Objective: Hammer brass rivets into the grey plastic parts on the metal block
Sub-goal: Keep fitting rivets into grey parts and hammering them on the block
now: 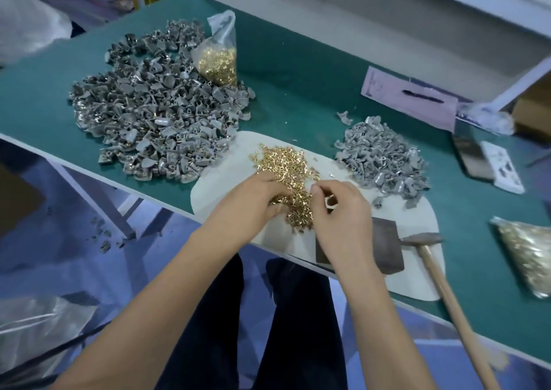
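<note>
Brass rivets [286,178] lay heaped between both hands, the left hand [256,198] picking among them, the right hand [337,210] pinching a grey plastic part [331,202], the metal block [384,246] at its four o'clock.

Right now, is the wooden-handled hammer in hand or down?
Down: the wooden-handled hammer lies on the white mat, neither hand touching it.
</note>
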